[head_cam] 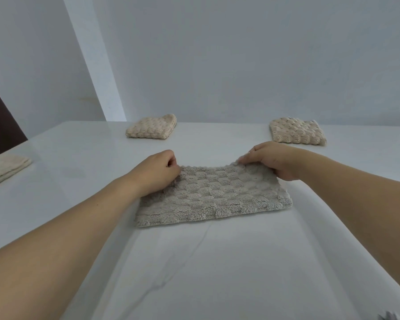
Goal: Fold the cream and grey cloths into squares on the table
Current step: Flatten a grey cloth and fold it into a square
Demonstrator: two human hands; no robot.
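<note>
1. At table centre, a grey cloth (214,199) lies as a wide rectangle on the white table (217,273), its long near edge toward the person and flat on the surface.
2. Left hand (158,168) sits at the cloth's far left corner, fingers curled in and pinching the far edge there; heel of the hand rests over the cloth's left side.
3. Right hand (273,161) is at the far right corner, fingers curled over the top edge and thumb beneath, gripping it; that corner is raised slightly off the table.
4. Far edge of the cloth runs between the two hands and sags a little at its middle; the near half lies outside both hands, closer to the person.
5. Both forearms reach in from the lower corners, the cloth between them.
6. Folded cream cloth (151,129) lies at the far edge of the table, left of centre, well apart from the hands.
7. Second folded cream cloth (297,131) lies far right, just beyond the right hand, not touching it.
8. Third cream stack (5,168) sits at the left edge, partly cut off by the frame.
9. Plain pale wall (240,54) rises behind the table.
</note>
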